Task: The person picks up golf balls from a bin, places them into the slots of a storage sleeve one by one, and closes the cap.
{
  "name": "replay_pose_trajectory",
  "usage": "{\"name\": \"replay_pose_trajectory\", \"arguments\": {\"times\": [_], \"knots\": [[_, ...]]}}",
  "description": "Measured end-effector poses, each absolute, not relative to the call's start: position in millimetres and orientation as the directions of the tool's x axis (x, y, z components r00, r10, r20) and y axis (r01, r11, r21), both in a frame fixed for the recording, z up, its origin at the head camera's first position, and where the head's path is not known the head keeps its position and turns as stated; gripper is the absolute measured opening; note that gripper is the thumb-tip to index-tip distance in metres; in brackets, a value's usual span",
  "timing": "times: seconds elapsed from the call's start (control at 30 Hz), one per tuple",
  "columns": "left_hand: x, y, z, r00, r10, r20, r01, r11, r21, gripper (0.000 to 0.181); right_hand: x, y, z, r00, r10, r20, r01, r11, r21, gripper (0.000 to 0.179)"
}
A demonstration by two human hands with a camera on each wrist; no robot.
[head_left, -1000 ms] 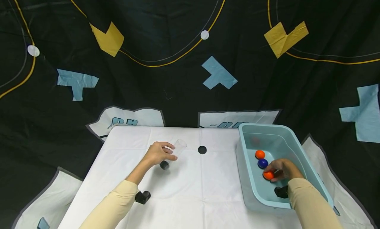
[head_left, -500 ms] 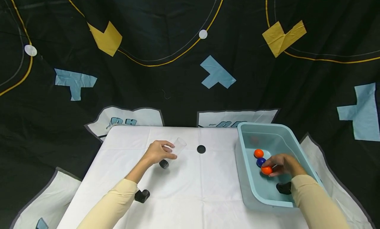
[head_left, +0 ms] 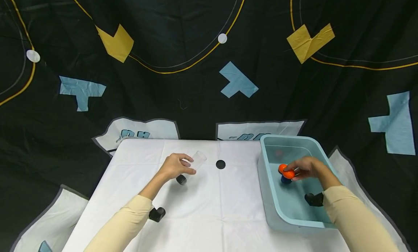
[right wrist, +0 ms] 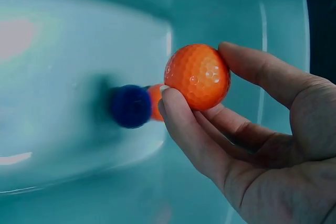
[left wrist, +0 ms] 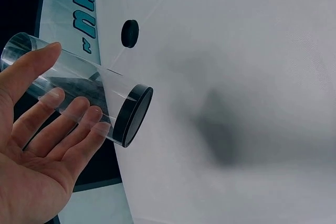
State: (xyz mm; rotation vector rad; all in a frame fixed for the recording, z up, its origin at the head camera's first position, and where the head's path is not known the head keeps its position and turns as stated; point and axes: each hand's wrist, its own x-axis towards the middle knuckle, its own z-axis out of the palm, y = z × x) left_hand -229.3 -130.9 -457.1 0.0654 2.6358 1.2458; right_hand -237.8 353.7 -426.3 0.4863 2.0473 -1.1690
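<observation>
My left hand [head_left: 176,166] holds a clear plastic tube [left wrist: 79,74], thumb on one side and fingers along the other. The tube is tilted above the white table, its black-capped end [left wrist: 135,116] lower and its open end up. In the right wrist view, the fingertips and thumb of my right hand [head_left: 307,168] pinch an orange golf ball [right wrist: 198,76], raised inside the blue-green bin [head_left: 267,194]. Below it on the bin floor lie a dark blue ball [right wrist: 130,106] and a second orange ball [right wrist: 156,101], partly hidden by the held one.
A loose round black cap [head_left: 220,164] lies on the white table [head_left: 241,194], between the tube and the bin. The bin's tall walls surround my right hand. Black devices are strapped to my left wrist [head_left: 157,214] and right wrist [head_left: 314,199]. A dark curtain [head_left: 183,99] hangs behind the table.
My right hand has lifted the orange golf ball off the bin floor and carried it away from me, over the other two balls. The left hand with the tube has stayed nearly still.
</observation>
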Motion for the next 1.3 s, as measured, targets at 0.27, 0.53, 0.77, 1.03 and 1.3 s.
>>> {"name": "replay_pose_trajectory", "arguments": {"times": [0.27,0.53,0.77,1.03,1.3], "knots": [[-229.9,-127.3,-453.0,-0.975,0.157,-0.160,-0.019,0.654,0.757,0.040,-244.7,346.2,-399.9,-0.742,-0.090,-0.664,0.526,0.536,-0.660,0.048],[-230.4,-119.0,-454.4,-0.974,0.171,-0.147,-0.001,0.649,0.761,0.040,-248.6,333.4,-378.4,-0.789,-0.155,-0.594,0.403,0.599,-0.692,0.040],[-230.9,-110.5,-452.7,-0.971,0.197,-0.138,0.025,0.652,0.757,0.042,-250.9,314.0,-363.6,-0.817,-0.158,-0.554,0.365,0.602,-0.710,0.044],[-236.6,-99.2,-448.6,-0.970,0.211,-0.125,0.050,0.667,0.743,0.039,-255.0,284.9,-347.0,-0.838,-0.158,-0.522,0.329,0.618,-0.714,0.046],[-242.1,-84.5,-439.7,-0.965,0.246,-0.096,0.092,0.655,0.750,0.040,-259.3,246.5,-343.1,-0.854,-0.138,-0.502,0.323,0.615,-0.719,0.047]]}}
